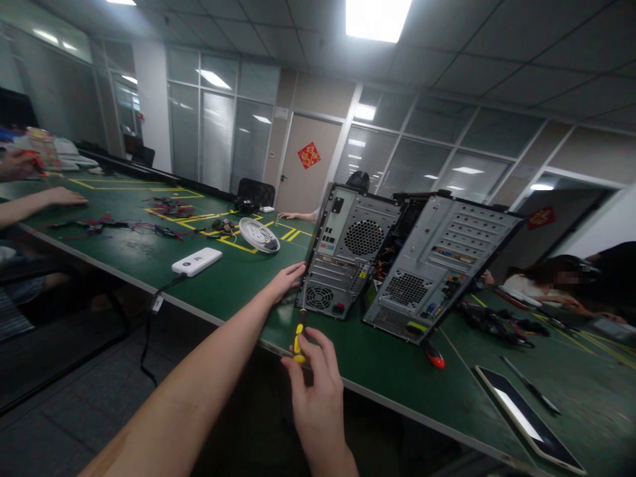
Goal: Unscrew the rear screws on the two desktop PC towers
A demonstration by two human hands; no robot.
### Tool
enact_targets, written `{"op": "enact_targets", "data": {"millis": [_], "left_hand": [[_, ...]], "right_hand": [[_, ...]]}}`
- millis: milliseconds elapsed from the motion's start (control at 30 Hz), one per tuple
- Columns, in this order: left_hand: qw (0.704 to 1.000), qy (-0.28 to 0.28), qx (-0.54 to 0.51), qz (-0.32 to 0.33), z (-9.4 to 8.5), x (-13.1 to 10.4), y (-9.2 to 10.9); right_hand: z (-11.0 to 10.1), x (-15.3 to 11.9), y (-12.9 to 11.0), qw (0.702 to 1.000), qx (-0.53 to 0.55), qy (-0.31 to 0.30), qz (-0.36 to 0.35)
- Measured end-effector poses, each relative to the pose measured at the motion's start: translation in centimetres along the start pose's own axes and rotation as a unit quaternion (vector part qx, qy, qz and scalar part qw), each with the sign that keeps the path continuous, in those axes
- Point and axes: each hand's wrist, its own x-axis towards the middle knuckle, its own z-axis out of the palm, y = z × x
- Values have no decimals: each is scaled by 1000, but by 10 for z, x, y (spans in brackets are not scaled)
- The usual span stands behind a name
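The left arm (209, 371) rests straight fingers (294, 271) against a computer tower (342, 258); right fingers (316, 359) pinch a light-looking screwdriver (300, 329) by its handle, likely best.

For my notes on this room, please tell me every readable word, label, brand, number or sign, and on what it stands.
None is surely readable.
Red door sign: characters too blurred.
Red sign, far right: blurred.
White device: mark too small.
Left tower, right tower: labels too small.
Cable tag: too blurred.

Shows a bare left forearm (199, 391), long, smooth, tapering to a slim wrist (267, 298); has bare left grip (287, 283) and right grip (319, 384), slender-fingered.
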Motion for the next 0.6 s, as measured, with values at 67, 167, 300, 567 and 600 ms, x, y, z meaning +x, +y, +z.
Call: {"op": "enact_targets", "data": {"millis": [67,167,300,567,600], "left_hand": [[1000,-1,-3,1,0,0,0],[1000,3,-7,0,0,0,-1],[1000,11,-5,-3,0,0,0],[1000,7,-4,-7,2,-2,3],[1000,6,-2,-8,2,-2,3]], "right_hand": [[-1,2,0,1000,-6,3,-2],[-2,5,-1,1000,-15,1,1],[-2,7,-1,999,-35,2,11],[5,13,0,988,-145,-31,53],[6,15,-1,984,-161,-42,56]]}}
